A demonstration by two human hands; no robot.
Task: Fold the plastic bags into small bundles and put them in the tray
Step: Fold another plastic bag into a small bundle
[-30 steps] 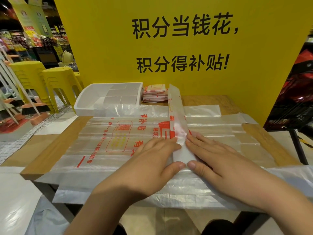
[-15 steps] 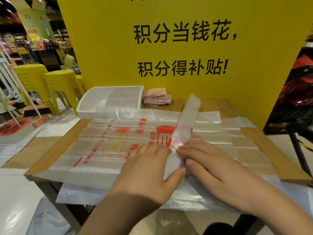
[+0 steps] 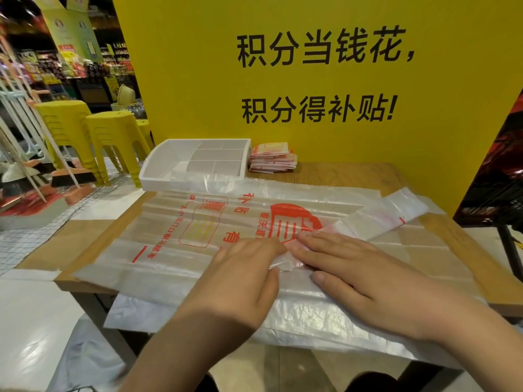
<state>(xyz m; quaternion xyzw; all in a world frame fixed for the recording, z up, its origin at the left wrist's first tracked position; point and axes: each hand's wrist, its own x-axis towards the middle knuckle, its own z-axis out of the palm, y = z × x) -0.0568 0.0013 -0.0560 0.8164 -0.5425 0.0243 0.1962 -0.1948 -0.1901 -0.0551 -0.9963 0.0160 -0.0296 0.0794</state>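
A plastic bag folded into a long narrow strip [image 3: 376, 215] lies on a stack of flat clear bags with red print [image 3: 181, 222], running from my hands toward the table's right edge. My left hand [image 3: 243, 278] pinches the strip's crumpled near end between thumb and fingers. My right hand [image 3: 365, 275] lies flat with straight fingers pressing on the strip just right of that end. The white compartment tray [image 3: 152, 176] stands at the table's back left, and its visible compartments hold nothing.
A pile of folded red-and-white bag bundles [image 3: 271, 158] sits on the wooden table [image 3: 353, 174] just right of the tray. A yellow sign board [image 3: 311, 80] stands behind the table. Yellow stools [image 3: 113, 142] and brooms stand at the left.
The folded strip, which pointed away from me, has swung down to the right and now lies on the flat bags. Both hands stay at its near end.
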